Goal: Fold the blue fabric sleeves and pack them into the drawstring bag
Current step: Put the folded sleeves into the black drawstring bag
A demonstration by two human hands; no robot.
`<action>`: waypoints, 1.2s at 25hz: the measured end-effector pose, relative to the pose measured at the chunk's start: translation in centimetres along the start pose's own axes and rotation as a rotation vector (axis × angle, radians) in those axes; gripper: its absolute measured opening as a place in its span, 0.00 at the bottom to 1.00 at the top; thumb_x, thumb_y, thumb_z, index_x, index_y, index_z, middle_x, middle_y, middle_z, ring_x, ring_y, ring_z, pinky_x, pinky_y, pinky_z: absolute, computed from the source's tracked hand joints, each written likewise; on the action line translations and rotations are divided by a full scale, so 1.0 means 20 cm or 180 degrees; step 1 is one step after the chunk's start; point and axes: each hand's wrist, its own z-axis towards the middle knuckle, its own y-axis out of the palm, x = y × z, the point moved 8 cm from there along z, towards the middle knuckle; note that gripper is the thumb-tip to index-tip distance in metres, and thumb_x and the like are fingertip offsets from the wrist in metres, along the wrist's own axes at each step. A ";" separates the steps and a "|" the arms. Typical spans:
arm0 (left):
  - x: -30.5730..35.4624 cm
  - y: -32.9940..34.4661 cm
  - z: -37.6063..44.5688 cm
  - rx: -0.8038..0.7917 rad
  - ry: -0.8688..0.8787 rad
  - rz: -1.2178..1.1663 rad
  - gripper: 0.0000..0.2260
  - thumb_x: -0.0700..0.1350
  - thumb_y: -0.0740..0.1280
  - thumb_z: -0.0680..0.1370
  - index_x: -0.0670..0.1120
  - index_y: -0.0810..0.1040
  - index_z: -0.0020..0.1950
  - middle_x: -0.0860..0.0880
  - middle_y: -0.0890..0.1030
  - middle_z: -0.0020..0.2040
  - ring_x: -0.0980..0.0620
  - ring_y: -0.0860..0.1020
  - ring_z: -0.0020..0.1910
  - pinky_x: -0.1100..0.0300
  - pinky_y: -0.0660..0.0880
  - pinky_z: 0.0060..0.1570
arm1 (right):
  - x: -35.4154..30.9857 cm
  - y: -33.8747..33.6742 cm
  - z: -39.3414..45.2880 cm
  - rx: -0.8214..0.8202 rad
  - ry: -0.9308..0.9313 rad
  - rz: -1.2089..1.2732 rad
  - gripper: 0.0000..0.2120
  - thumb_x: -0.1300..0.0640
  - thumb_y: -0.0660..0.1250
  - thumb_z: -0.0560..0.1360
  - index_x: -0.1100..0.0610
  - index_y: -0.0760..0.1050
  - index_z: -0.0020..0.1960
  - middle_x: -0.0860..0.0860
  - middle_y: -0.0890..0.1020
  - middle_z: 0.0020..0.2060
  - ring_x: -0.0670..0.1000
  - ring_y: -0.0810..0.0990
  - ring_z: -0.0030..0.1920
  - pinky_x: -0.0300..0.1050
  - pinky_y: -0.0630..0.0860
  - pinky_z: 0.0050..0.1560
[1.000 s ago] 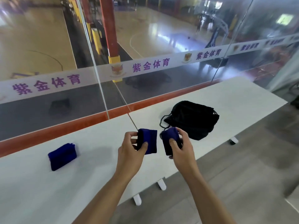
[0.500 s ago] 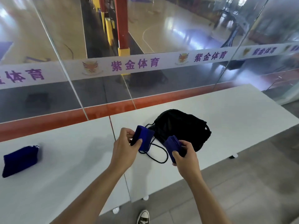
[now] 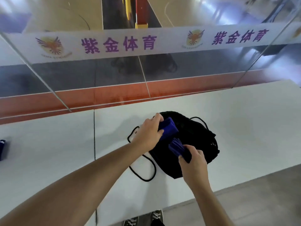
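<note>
Pinching a folded blue sleeve (image 3: 167,128) between thumb and curled fingers, the left hand (image 3: 149,132) holds it over the far left part of the black bag (image 3: 198,137), while the right hand (image 3: 193,162) grips a second folded sleeve (image 3: 178,148) over the bag's near left part, its ribbed end pointing away from the person. Around the bag, the white table (image 3: 244,128) stretches to both sides, with a seam between its two tops running left of the bag. Beyond the bag stands a glass wall (image 3: 162,70) with a white banner (image 3: 146,41) bearing purple characters and winged emblems; through it shows an orange strip and a glossy court floor. The bag itself lies crumpled on the table, its mouth hard to make out under the hands. Its black cord (image 3: 143,170) loops out on the table to the bag's left, one loop by the left wrist and a larger one nearer the person. Far left of the bag, at the picture's edge, lies a third blue piece (image 3: 2,150), mostly cut off. Nearer than the bag, below the table edge, the toes of two dark laced shoes (image 3: 143,220) show on the grey floor.
</note>
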 end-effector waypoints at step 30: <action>-0.20 0.54 -0.10 0.0067 -0.0104 0.1537 0.20 0.44 0.67 0.75 0.50 0.75 0.68 0.48 0.77 0.67 0.42 0.73 0.69 0.47 0.73 0.65 | 0.03 0.26 0.45 -0.0762 -0.1004 -0.0934 0.20 0.57 0.66 0.77 0.50 0.72 0.69 0.53 0.77 0.62 0.58 0.74 0.58 0.52 0.72 0.61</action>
